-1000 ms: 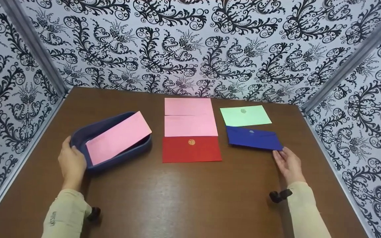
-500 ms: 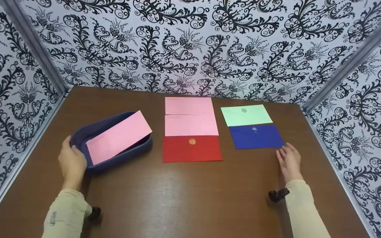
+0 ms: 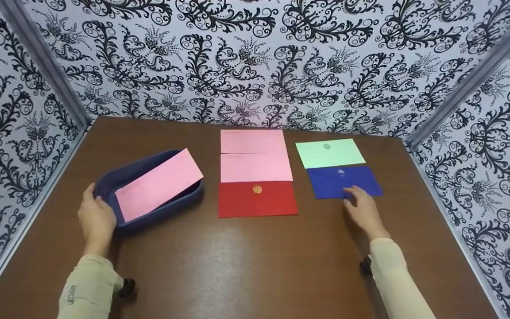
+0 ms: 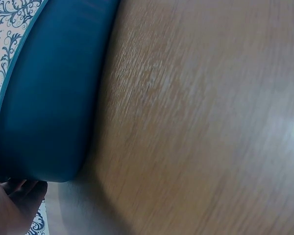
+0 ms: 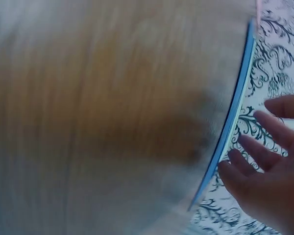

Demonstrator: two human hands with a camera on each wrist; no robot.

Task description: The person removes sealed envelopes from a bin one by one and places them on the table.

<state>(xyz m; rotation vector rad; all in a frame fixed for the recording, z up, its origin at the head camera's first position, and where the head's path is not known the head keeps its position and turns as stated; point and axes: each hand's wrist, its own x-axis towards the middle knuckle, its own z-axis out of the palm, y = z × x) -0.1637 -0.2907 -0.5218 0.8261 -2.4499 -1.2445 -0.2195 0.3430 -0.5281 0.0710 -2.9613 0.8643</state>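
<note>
Resting at the near edge of the blue envelope (image 3: 344, 181) on the tabletop (image 3: 246, 261), the right hand (image 3: 362, 212) has straight, relaxed fingers (image 5: 264, 152). Left hand (image 3: 96, 218) grips the navy tray (image 3: 148, 212) end, fingers curled.

- Left hand (image 3: 97, 218), sleeve in beige, cups the near-left end of the navy tray (image 3: 106, 186).
- Right hand (image 3: 363, 212), fingers extended, hovers well right of that tray.
</note>
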